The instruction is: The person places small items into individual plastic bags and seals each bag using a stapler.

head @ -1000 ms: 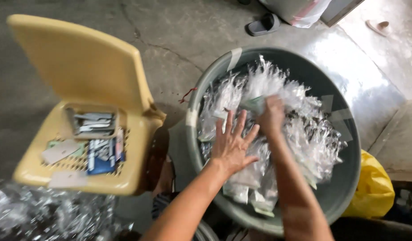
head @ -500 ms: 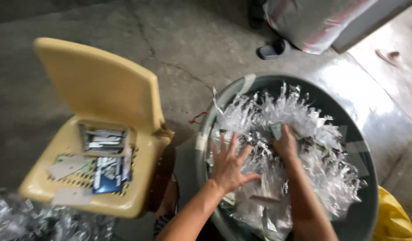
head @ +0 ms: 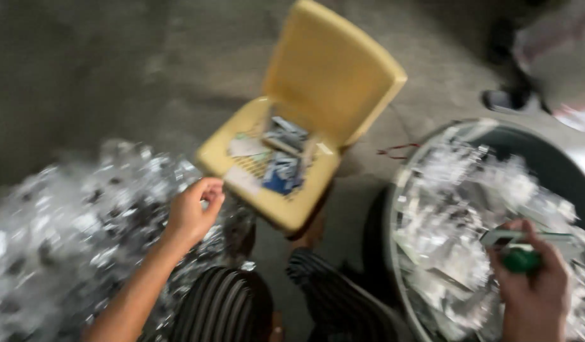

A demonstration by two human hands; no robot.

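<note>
Head view, frame blurred by motion. The right hand (head: pixel 534 288) is seen at lower right, over the large round dark grey tub (head: pixel 558 158) filled with clear crinkled plastic packets (head: pixel 457 215). The fingers are closed around a small green-capped object with a pale flat body (head: pixel 519 252); its exact kind cannot be told through the blur.

The left hand (head: pixel 194 212) is held out at centre left, apart from the tub, above the edge of a loose heap of shiny clear plastic wrappers (head: pixel 70 228) on the grey concrete floor (head: pixel 115 69). Its fingers are curled inward, loosely half-closed; whether anything is pinched cannot be told.

Between the hands a yellow plastic chair (head: pixel 333 76) is noted, with flat blue and white packets (head: pixel 283 161) lying on its seat. Striped trouser knees (head: pixel 222 307) are seen at the bottom edge.
</note>
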